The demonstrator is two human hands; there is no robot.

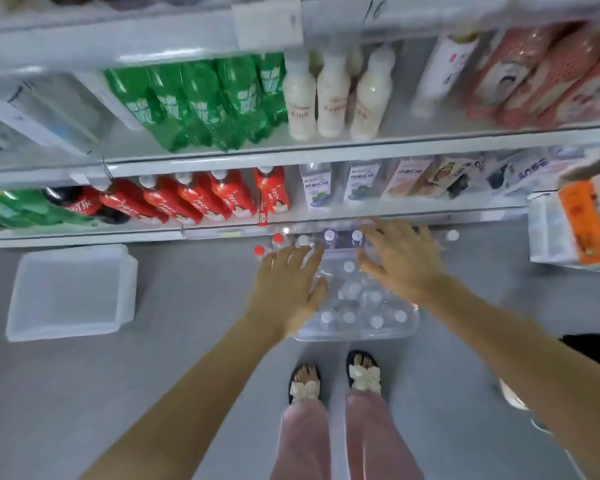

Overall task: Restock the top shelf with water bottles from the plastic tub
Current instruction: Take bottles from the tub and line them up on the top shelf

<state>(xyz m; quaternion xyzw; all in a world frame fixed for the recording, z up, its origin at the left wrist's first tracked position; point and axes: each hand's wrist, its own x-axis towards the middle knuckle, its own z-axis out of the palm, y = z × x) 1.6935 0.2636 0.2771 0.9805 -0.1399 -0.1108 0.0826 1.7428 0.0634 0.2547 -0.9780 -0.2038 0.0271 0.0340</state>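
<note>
A clear plastic tub (355,334) stands on the grey floor just ahead of my feet, holding several water bottles (349,317) with white caps, seen from above. My left hand (286,289) hovers over the tub's left side, fingers spread, holding nothing. My right hand (400,259) hovers over the tub's far right part, fingers also apart and empty. Both hands cover part of the tub. The top shelf's front edge (174,46) runs blurred across the top of the view.
The tub's lid (70,292) lies on the floor at left. Shelves ahead hold green bottles (194,102), white bottles (329,98) and red bottles (201,199). Red-capped bottles (269,245) stand on the floor by the lowest shelf. A stack of packages (575,226) sits at right.
</note>
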